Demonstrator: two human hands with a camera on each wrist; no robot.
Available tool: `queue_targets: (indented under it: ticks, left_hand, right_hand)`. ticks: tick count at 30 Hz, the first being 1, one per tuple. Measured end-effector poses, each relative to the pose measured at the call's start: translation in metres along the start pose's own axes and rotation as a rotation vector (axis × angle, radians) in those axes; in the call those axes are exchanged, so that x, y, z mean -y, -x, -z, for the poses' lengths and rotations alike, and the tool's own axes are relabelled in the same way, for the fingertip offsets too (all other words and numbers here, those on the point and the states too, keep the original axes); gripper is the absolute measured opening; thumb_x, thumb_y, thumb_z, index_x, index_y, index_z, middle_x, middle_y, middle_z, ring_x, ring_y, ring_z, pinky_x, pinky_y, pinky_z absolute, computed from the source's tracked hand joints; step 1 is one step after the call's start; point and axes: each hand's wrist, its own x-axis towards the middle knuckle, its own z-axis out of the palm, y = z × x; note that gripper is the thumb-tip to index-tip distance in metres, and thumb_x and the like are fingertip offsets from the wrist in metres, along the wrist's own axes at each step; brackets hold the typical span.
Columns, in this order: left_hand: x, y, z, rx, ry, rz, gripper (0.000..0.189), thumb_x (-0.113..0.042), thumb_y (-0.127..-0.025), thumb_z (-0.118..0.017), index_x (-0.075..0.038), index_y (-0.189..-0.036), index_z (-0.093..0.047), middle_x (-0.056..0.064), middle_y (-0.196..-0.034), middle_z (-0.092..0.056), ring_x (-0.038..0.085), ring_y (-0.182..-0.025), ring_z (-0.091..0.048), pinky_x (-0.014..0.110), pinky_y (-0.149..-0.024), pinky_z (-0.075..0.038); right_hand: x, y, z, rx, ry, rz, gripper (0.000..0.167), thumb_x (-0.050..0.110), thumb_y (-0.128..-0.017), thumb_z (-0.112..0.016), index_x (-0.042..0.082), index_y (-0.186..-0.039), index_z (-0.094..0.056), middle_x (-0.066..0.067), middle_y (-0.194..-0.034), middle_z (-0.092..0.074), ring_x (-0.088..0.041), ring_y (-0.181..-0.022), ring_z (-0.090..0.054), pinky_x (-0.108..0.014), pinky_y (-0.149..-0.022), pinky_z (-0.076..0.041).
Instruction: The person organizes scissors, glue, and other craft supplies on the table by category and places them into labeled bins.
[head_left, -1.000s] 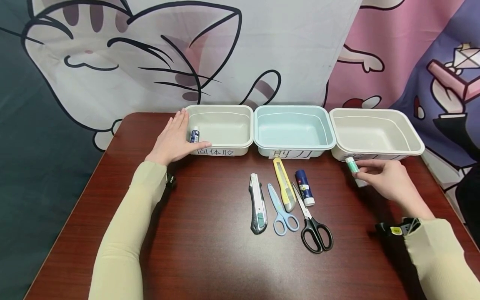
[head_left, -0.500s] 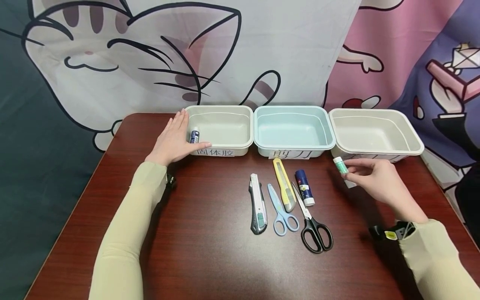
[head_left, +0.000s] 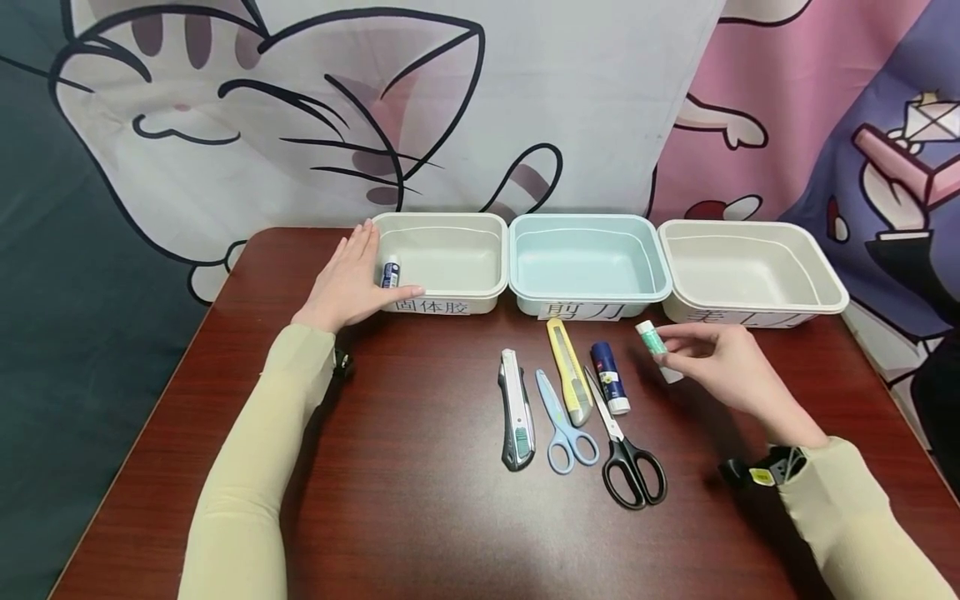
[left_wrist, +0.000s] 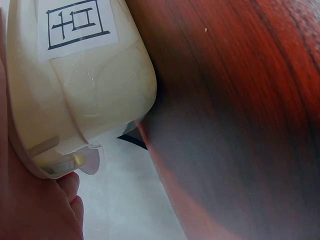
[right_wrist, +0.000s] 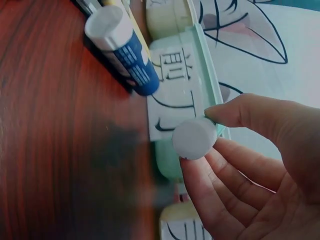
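My left hand (head_left: 341, 279) lies on the left corner of the left beige bin (head_left: 457, 254), its fingers extended along the side and its thumb over the front rim. A blue glue stick (head_left: 391, 274) stands inside that bin. My right hand (head_left: 723, 367) pinches a green-and-white glue stick (head_left: 651, 338) between thumb and fingertips, above the table before the gap between the blue and right bins. In the right wrist view the round white end (right_wrist: 195, 138) of this stick faces the camera. Left of it on the table is another dark blue glue stick (head_left: 609, 377).
A light blue bin (head_left: 588, 258) and a right beige bin (head_left: 750, 267) complete the row, with paper labels in front. On the table lie a silver-and-black utility knife (head_left: 517, 408), blue scissors (head_left: 564, 425), a yellow utility knife (head_left: 570, 371) and black-handled scissors (head_left: 626, 458).
My right hand has moved left with the green-and-white glue stick, from in front of the right bin toward the blue one. The left hand has stayed on the left bin.
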Motion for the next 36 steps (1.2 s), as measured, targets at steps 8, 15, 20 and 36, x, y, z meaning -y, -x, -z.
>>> queue_targets:
  ticks: [8,15,20,36]
  left_hand:
    - [0.000,0.000,0.000,-0.001,0.008,0.001,0.128,-0.086,-0.082,-0.050,0.005,-0.160,-0.004,0.017,-0.168,0.001,0.030,-0.155,0.001,0.041,-0.124,0.001]
    - [0.002,-0.001,-0.002,0.009,0.003,0.005,0.129,-0.087,-0.082,-0.048,0.004,-0.160,0.000,0.016,-0.168,0.005,0.028,-0.155,0.004,0.041,-0.123,0.003]
    - [0.002,-0.001,-0.002,0.016,0.002,0.006,0.129,-0.087,-0.083,-0.048,0.004,-0.160,0.001,0.017,-0.168,0.006,0.028,-0.154,0.005,0.040,-0.123,0.004]
    - [0.001,-0.002,-0.002,0.015,-0.002,0.002,0.129,-0.088,-0.082,-0.048,0.004,-0.160,0.001,0.016,-0.168,0.007,0.029,-0.155,0.003,0.041,-0.123,0.003]
  right_hand:
    - [0.010,-0.007,-0.017,0.054,-0.051,0.002,0.032,0.003,-0.088,-0.078,-0.002,-0.119,-0.073,-0.009,-0.089,-0.074,-0.011,-0.076,-0.070,-0.019,-0.061,-0.055]
    - [0.021,-0.013,-0.033,0.095,-0.051,0.052,0.031,0.003,-0.087,-0.078,0.002,-0.118,-0.075,-0.003,-0.087,-0.074,-0.014,-0.077,-0.069,-0.019,-0.064,-0.054]
    - [0.028,-0.015,-0.043,0.126,-0.082,0.058,0.031,0.003,-0.086,-0.078,0.004,-0.117,-0.076,-0.002,-0.087,-0.073,-0.015,-0.077,-0.068,-0.020,-0.066,-0.055]
    - [0.056,-0.032,-0.077,0.203,-0.144,0.122,0.036,0.000,-0.084,-0.077,0.005,-0.120,-0.075,0.000,-0.089,-0.073,-0.015,-0.077,-0.069,-0.024,-0.063,-0.054]
